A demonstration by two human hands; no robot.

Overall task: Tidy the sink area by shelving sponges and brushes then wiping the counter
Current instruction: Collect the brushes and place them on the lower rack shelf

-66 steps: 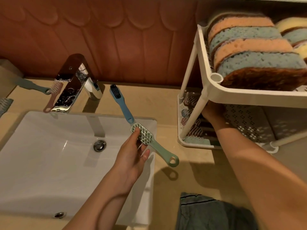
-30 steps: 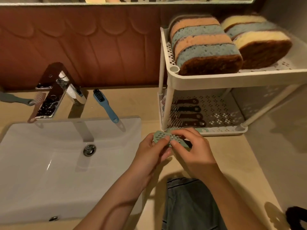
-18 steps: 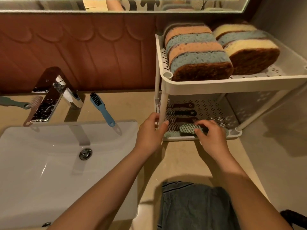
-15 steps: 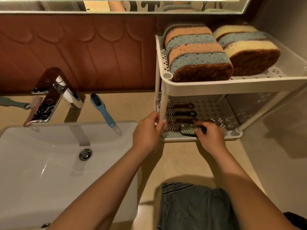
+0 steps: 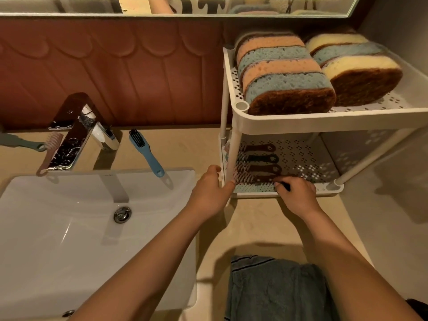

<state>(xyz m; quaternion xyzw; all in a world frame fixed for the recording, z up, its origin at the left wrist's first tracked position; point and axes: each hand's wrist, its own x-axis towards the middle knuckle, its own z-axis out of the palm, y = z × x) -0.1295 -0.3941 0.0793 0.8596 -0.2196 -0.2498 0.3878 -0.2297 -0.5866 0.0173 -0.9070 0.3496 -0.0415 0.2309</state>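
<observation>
A white two-tier rack (image 5: pixel 324 123) stands on the counter at the right. Several sponges (image 5: pixel 284 72) fill its top shelf. Several dark-handled brushes (image 5: pixel 259 158) lie side by side on the lower shelf. The green brush (image 5: pixel 251 186) lies at that shelf's front edge, and my right hand (image 5: pixel 297 195) curls round its handle. My left hand (image 5: pixel 208 193) grips the base of the rack's front-left post. A blue brush (image 5: pixel 146 154) lies on the counter behind the sink. A pink brush (image 5: pixel 49 154) and a teal brush (image 5: pixel 20 142) lie left of the faucet.
The white sink (image 5: pixel 92 228) fills the left, with a chrome faucet (image 5: pixel 76 135) behind it. A folded grey towel (image 5: pixel 278 290) lies on the beige counter near me. A red tiled wall and a mirror edge rise behind.
The green brush passed from my left hand to my right and went onto the lower shelf's front edge. My left hand moved to the rack's post.
</observation>
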